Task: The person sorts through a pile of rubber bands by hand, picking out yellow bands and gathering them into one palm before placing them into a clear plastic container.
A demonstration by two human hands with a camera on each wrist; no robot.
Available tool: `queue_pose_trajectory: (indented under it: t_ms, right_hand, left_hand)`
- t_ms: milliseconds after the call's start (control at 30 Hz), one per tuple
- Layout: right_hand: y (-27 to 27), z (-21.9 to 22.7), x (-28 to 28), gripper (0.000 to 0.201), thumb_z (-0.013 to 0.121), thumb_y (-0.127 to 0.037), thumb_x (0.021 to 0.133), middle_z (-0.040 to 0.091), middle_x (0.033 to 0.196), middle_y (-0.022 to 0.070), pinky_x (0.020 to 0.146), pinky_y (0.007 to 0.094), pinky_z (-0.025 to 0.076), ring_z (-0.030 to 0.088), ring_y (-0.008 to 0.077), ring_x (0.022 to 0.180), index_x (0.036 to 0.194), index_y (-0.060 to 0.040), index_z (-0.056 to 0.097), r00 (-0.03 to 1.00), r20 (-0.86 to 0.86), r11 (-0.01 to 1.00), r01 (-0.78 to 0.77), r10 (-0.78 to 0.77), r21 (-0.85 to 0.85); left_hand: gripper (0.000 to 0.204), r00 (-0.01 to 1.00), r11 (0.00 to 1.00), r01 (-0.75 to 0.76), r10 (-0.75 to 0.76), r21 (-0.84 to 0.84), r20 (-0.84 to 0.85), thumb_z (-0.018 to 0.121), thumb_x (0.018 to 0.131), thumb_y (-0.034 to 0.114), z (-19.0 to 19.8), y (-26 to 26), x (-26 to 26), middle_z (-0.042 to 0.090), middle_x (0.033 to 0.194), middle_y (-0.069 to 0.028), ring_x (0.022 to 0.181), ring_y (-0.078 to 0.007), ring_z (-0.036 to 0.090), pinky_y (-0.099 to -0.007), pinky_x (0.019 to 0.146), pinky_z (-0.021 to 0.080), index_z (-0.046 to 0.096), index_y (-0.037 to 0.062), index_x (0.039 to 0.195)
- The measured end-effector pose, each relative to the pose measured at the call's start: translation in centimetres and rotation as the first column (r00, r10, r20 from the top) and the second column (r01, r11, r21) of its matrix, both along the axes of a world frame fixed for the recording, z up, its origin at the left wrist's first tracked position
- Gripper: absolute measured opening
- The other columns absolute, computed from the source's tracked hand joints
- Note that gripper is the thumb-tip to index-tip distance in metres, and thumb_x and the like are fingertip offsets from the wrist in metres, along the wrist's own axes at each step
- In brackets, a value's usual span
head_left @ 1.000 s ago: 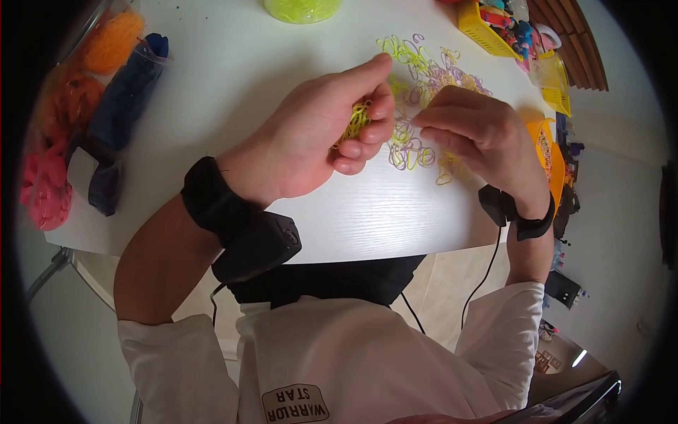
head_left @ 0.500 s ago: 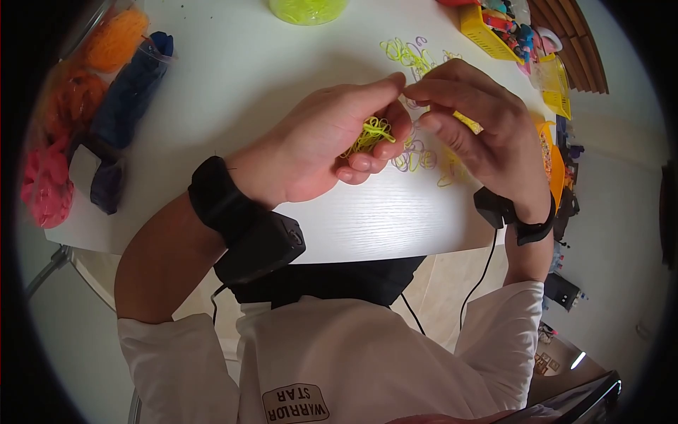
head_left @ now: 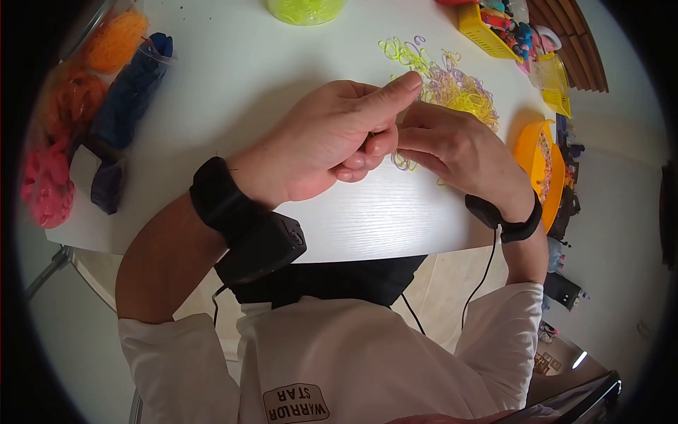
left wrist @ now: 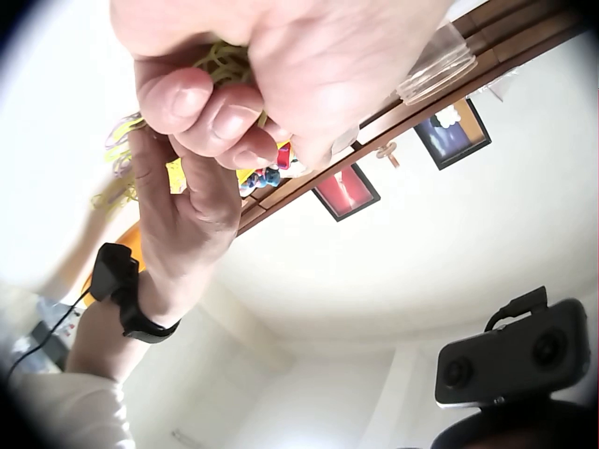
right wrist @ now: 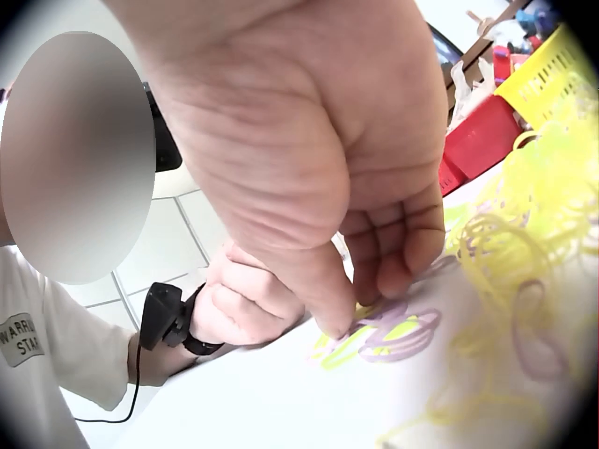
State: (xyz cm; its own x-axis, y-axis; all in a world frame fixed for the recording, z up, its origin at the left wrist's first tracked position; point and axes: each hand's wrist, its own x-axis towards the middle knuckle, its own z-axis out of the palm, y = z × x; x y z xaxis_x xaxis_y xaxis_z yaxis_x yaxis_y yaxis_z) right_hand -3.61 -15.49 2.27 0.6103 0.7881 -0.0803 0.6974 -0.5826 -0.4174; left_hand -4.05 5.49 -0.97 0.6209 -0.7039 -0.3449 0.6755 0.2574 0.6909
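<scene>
In the head view the left hand [head_left: 325,138] is curled round a bunch of yellow-green bands, mostly hidden by its fingers; the left wrist view shows the bunch [left wrist: 225,64] inside the palm. Beside it, the right hand [head_left: 459,148] points down, fingertips partly hidden behind the left hand. From the right wrist, its thumb and fingertips pinch at purple and yellow bands [right wrist: 402,341] on the white table [head_left: 339,226]. A loose pile of yellow and purple bands [head_left: 459,92] lies beyond the right hand.
A tub of yellow-green bands [head_left: 307,8] stands at the far edge. Bags of orange [head_left: 116,41], blue [head_left: 134,92] and pink [head_left: 46,180] items lie left. Yellow baskets [head_left: 487,32] and an orange bowl [head_left: 530,148] stand on the right.
The right hand rose over the pile near the left thumb, then lowered left, close beside the left hand. The left hand has shifted slightly right and turned, hiding more of its bunch.
</scene>
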Motion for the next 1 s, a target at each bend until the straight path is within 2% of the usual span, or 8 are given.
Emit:
queue_pose_trajectory:
  t_ms: [233, 433, 633, 833, 900, 1000]
  right_hand:
    - [-0.1, -0.1, 0.1, 0.015, 0.070, -0.010, 0.080, 0.056, 0.082, 0.0101, 0.065, 0.0422, 0.048, 0.060, 0.0322, 0.078, 0.091, -0.0037, 0.062, 0.999, -0.027, 0.999, 0.019, -0.018, 0.035]
    - [-0.3, 0.0, 0.3, 0.015, 0.070, -0.008, 0.080, 0.059, 0.086, 0.0104, 0.066, 0.0417, 0.049, 0.061, 0.0336, 0.080, 0.093, -0.0035, 0.063, 0.999, -0.036, 0.998, 0.021, -0.019, 0.057]
    - [-0.6, 1.4, 0.1, 0.015, 0.069, -0.004, 0.080, 0.063, 0.088, 0.0111, 0.067, 0.0412, 0.050, 0.062, 0.0340, 0.082, 0.094, -0.0026, 0.064, 0.999, 0.011, 0.998, 0.034, -0.034, 0.052]
    - [-1.0, 1.9, -0.1, 0.014, 0.068, -0.003, 0.079, 0.063, 0.087, 0.0113, 0.067, 0.0403, 0.050, 0.063, 0.0329, 0.081, 0.093, -0.0015, 0.064, 0.997, 0.065, 0.997, 0.037, -0.042, 0.069]
    - [-1.2, 1.8, 0.0, 0.014, 0.068, -0.003, 0.079, 0.064, 0.088, 0.0112, 0.067, 0.0397, 0.050, 0.064, 0.0326, 0.081, 0.093, -0.0015, 0.064, 0.995, 0.094, 0.997, 0.028, -0.035, 0.075]
    - [-1.3, 2.3, 0.0, 0.015, 0.069, -0.002, 0.078, 0.064, 0.088, 0.0111, 0.066, 0.0386, 0.050, 0.064, 0.0321, 0.080, 0.093, -0.0017, 0.064, 0.998, 0.050, 0.997, 0.044, -0.047, 0.058]
  left_hand:
    - [0.054, 0.997, 0.998, -0.052, 0.049, -0.038, -0.065, 0.044, 0.099, 0.054, 0.2, -0.2, -0.1, 0.024, 0.055, 0.0068, 0.047, -0.0060, 0.016, -0.0233, 0.042, 0.015, 0.026, 0.0184, 0.063]
    - [0.058, 0.986, 0.997, -0.006, -0.008, -0.078, -0.167, 0.037, 0.100, 0.058, 0.1, 0.1, 0.1, 0.019, 0.055, 0.0074, 0.047, -0.0065, 0.012, -0.0239, 0.041, 0.011, 0.021, 0.0191, 0.060]
    - [0.059, 0.989, 0.993, 0.026, -0.042, -0.112, -0.145, 0.036, 0.099, 0.059, 0.2, 0.2, 0.1, 0.017, 0.054, 0.0075, 0.046, -0.0066, 0.011, -0.0242, 0.041, 0.009, 0.019, 0.0193, 0.059]
    - [0.059, 0.983, 0.996, -0.046, 0.031, -0.081, -0.180, 0.036, 0.099, 0.058, 0.2, 0.2, 0.3, 0.018, 0.053, 0.0075, 0.046, -0.0064, 0.013, -0.0237, 0.041, 0.011, 0.020, 0.0191, 0.059]
    - [0.058, 0.987, 0.995, -0.020, 0.004, -0.097, -0.164, 0.036, 0.100, 0.057, 0.1, 0.3, 0.5, 0.019, 0.053, 0.0074, 0.046, -0.0064, 0.014, -0.0233, 0.041, 0.012, 0.021, 0.0189, 0.059]
    - [0.057, 0.987, 0.994, -0.003, -0.014, -0.111, -0.160, 0.037, 0.100, 0.057, -0.1, 0.3, 0.5, 0.021, 0.054, 0.0069, 0.047, -0.0063, 0.016, -0.0231, 0.042, 0.014, 0.024, 0.0184, 0.060]
